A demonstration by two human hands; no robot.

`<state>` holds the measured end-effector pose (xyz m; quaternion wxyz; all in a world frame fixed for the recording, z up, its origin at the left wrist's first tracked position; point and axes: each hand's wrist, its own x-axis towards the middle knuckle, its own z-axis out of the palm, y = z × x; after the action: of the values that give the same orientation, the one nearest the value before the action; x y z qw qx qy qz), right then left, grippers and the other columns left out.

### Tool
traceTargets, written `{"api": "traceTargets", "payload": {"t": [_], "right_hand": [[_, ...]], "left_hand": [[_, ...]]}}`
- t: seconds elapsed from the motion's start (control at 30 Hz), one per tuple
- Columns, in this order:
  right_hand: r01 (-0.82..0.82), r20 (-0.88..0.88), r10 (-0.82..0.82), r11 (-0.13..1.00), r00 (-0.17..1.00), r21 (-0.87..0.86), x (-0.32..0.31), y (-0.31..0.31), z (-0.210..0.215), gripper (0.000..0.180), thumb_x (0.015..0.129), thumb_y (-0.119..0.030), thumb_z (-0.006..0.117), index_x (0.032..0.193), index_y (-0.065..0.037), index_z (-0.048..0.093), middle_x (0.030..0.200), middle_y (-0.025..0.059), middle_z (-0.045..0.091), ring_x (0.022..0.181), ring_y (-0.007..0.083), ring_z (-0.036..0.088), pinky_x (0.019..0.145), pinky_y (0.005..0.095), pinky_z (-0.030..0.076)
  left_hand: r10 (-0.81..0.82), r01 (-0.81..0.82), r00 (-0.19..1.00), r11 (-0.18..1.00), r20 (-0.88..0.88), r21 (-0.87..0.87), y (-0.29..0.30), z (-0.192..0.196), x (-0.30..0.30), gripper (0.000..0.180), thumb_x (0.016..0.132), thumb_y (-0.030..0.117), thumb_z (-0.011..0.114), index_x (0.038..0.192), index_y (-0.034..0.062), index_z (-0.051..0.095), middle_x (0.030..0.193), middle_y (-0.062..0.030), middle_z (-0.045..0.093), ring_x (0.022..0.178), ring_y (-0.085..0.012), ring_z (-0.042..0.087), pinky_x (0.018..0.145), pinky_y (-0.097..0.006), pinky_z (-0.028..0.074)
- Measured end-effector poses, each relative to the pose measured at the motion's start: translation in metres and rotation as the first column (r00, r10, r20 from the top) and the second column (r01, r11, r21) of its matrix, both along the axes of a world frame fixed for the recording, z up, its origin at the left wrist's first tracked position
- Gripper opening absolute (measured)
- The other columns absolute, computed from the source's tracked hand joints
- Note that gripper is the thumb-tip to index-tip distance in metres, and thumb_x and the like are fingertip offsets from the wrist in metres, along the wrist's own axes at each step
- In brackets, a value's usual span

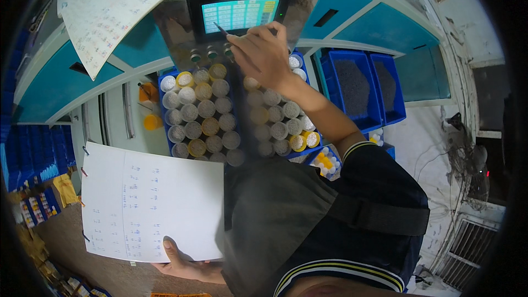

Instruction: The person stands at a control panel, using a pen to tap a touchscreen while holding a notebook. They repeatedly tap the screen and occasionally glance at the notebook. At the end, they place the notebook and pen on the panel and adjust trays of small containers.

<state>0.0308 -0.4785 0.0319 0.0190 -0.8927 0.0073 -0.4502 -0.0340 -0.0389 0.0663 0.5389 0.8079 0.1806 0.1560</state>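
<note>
My right hand (263, 55) is closed around a thin dark pen (221, 30). The pen's tip is over the lower left of a lit touch screen (242, 13) in a black frame; whether it touches the glass I cannot tell. My left hand (184, 264) grips the lower edge of a ring-bound notebook (165, 198), thumb on top of the page and fingers underneath. Rows of handwriting in blue cover part of the white page. Below the screen sit several round buttons (213, 54), some hidden by my right hand.
Many round tubs of pale granules (206, 109) fill blue trays in front of me. At right are blue bins of dark granules (352, 85). A handwritten sheet (118, 14) hangs over the teal cabinet (379, 27). Orange and yellow containers (152, 122) stand left of the tubs.
</note>
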Motion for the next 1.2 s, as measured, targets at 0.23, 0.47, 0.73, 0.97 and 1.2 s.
{"api": "traceTargets", "payload": {"t": [0.23,0.47,0.73,0.97,1.2], "right_hand": [[0.049,0.036,-0.049,0.999,0.998,0.007,-0.016,-0.009,0.015,0.020,0.088,-0.015,0.079,0.108,-0.009,0.079,0.081,-0.0039,0.070,0.089,0.0171,0.063,0.092,0.0450,0.038],[0.035,0.052,-0.034,0.999,0.998,-0.017,-0.010,-0.013,0.019,0.023,0.087,-0.013,0.078,0.109,-0.009,0.078,0.080,-0.0028,0.070,0.087,0.0174,0.063,0.092,0.0453,0.038],[0.056,0.028,-0.056,0.998,0.998,-0.003,-0.022,-0.017,0.007,0.022,0.084,-0.009,0.079,0.106,-0.007,0.077,0.078,-0.0021,0.069,0.085,0.0177,0.064,0.092,0.0464,0.038],[0.034,0.018,-0.034,0.999,0.999,-0.002,-0.021,-0.014,0.007,0.023,0.085,-0.008,0.078,0.107,-0.007,0.076,0.081,-0.0014,0.069,0.085,0.0180,0.064,0.092,0.0461,0.037],[0.064,0.061,-0.063,0.998,0.996,-0.020,-0.020,-0.016,0.011,0.021,0.084,-0.008,0.078,0.105,-0.007,0.076,0.081,-0.0013,0.070,0.085,0.0183,0.064,0.093,0.0461,0.037]], "left_hand": [[0.036,-0.036,0.999,0.999,-0.008,-0.035,-0.002,-0.001,-0.003,0.058,0.085,0.038,0.084,0.128,0.0036,0.063,0.105,-0.0111,0.077,0.092,-0.0168,0.075,0.084,-0.039,0.062],[0.055,-0.056,0.998,0.998,-0.043,-0.010,0.004,-0.004,-0.003,0.062,0.083,0.038,0.085,0.131,0.0043,0.062,0.108,-0.0114,0.077,0.095,-0.0184,0.075,0.086,-0.042,0.062],[0.046,-0.049,0.997,0.997,-0.055,-0.060,0.007,-0.005,-0.004,0.062,0.079,0.034,0.088,0.129,0.0031,0.067,0.109,-0.0129,0.077,0.105,-0.0234,0.073,0.102,-0.052,0.054],[0.055,-0.056,0.998,0.997,-0.030,-0.050,0.005,-0.006,-0.003,0.066,0.080,0.038,0.087,0.132,0.0033,0.065,0.113,-0.0143,0.077,0.107,-0.0253,0.072,0.105,-0.055,0.052],[0.012,-0.015,0.998,0.998,-0.059,-0.056,0.014,-0.010,-0.003,0.063,0.083,0.036,0.087,0.131,0.0027,0.062,0.113,-0.0132,0.075,0.107,-0.0216,0.072,0.100,-0.047,0.055]]}}
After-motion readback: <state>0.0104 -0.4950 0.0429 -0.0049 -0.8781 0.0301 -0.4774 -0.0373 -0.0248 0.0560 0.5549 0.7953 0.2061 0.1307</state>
